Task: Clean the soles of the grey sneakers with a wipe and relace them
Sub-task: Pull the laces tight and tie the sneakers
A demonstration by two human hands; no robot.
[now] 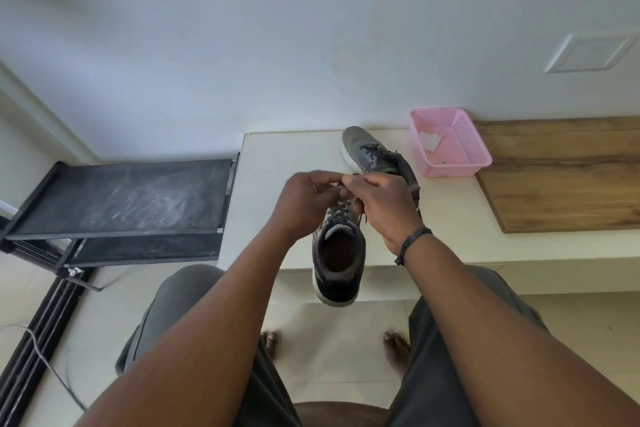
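Note:
A grey sneaker [338,262] with a white sole hangs over the front edge of the pale counter [277,163], heel toward me, opening up. Above its tongue, my left hand [306,203] and my right hand [384,208] meet, each with fingers curled and pinching the dark lace [343,199]. The sneaker's toe is hidden behind my hands. A second grey sneaker [374,152], laced, lies on the counter behind my right hand, toe pointing to the wall. A white wipe [429,141] lies inside the pink basket [464,163].
The pink basket stands at the back right of the counter, beside a wooden board [568,173]. A black shoe rack [121,204] stands left of the counter. My knees and bare feet [394,347] are below, on the tiled floor. A white cable [45,364] runs at the lower left.

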